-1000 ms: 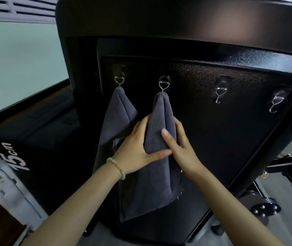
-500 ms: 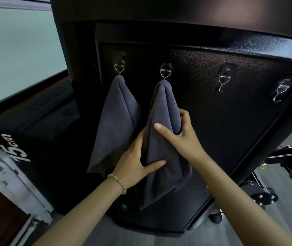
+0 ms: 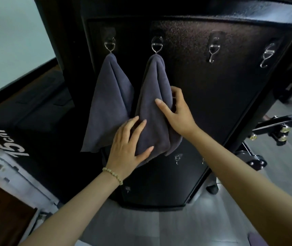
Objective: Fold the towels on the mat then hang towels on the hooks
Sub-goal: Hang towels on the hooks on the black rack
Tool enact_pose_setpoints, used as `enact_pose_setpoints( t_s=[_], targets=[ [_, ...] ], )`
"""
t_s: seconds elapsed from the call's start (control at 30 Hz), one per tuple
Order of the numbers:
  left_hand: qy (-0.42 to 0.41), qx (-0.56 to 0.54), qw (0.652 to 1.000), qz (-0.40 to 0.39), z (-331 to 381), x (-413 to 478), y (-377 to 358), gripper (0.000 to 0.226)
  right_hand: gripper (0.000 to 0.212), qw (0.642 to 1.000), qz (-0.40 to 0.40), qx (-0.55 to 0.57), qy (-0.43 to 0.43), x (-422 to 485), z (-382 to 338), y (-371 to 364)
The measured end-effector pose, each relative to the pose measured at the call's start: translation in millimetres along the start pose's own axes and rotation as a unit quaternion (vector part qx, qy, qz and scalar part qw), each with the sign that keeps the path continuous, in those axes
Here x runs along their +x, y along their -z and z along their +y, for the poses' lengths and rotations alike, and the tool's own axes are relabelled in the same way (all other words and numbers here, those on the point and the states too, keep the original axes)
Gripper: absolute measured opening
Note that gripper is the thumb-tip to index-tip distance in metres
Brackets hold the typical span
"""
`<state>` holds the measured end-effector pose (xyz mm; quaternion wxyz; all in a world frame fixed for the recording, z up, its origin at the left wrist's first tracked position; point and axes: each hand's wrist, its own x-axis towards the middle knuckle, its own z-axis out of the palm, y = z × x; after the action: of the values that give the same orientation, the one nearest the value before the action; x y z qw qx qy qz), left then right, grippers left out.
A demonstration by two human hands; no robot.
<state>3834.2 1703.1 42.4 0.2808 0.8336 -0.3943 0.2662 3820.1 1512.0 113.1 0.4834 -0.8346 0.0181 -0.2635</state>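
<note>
White "15cm" is printed on the black box (image 3: pixel 40 139)

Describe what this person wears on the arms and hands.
The left forearm and right forearm are bare, with no sleeves in view. The left hand has a bracelet of small pale, cream-coloured beads round its wrist. The right hand and its wrist carry nothing. No watch, ring or glove shows on either hand.

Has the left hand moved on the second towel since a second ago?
Yes. The left hand has slid down, farther below the hook that the second towel hangs from, now near the towel's lower edge.
</note>
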Motion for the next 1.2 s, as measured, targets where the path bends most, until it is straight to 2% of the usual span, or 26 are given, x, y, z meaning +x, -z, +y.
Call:
enact_pose_setpoints(
  t_s=[0.07,0.17,0.3,0.43,0.63,0.7,0.83,0.93,1.03,1.2],
  targets=[
    [-0.095,0.009,0.995,0.016,11.3,-16.0,-3.1,0.058,0.06,0.997,-0.015,-0.071,0.007,-19.2,12.6,26.7],
    [-0.205,0.009,0.978,-0.028,44.0,-24.5,-19.2,0.055,0.068,0.973,-0.015,-0.228,0.018,-60.1,38.3,75.2],
    [-0.2,-0.003,0.964,-0.173,114.0,-19.0,-62.1,0.064,0.076,0.924,0.005,-0.379,-0.041,-135.8,77.2,152.6],
    [-0.227,0.016,0.925,-0.304,213.2,-28.1,-120.4,0.077,0.087,0.88,-0.029,-0.448,-0.152,-253.7,112.7,240.7],
    [-0.33,-0.018,0.858,-0.393,401.5,-91.8,-191.2,0.077,0.1,0.804,-0.003,-0.478,-0.354,-481.3,127.2,343.6],
    [-0.373,-0.023,0.824,-0.426,461.2,-125.9,-210.2,0.072,0.096,0.776,0.009,-0.475,-0.415,-561.1,121.7,370.3],
    [-0.449,-0.047,0.768,-0.454,574.3,-199.7,-239.1,0.078,0.083,0.722,0.071,-0.448,-0.522,-711.7,104.1,405.4],
    [-0.504,-0.069,0.715,-0.48,646.1,-255.7,-247.1,0.087,0.082,0.682,0.138,-0.425,-0.579,-800.0,88.0,421.0],
    [-0.559,-0.078,0.662,-0.493,708.3,-304.8,-257.6,0.067,0.08,0.641,0.199,-0.405,-0.62,-871.5,76.3,438.4],
    [-0.635,-0.095,0.592,-0.487,820.1,-368.8,-278.2,0.064,0.076,0.579,0.264,-0.387,-0.668,-974.5,65.0,463.5]
  ],
)
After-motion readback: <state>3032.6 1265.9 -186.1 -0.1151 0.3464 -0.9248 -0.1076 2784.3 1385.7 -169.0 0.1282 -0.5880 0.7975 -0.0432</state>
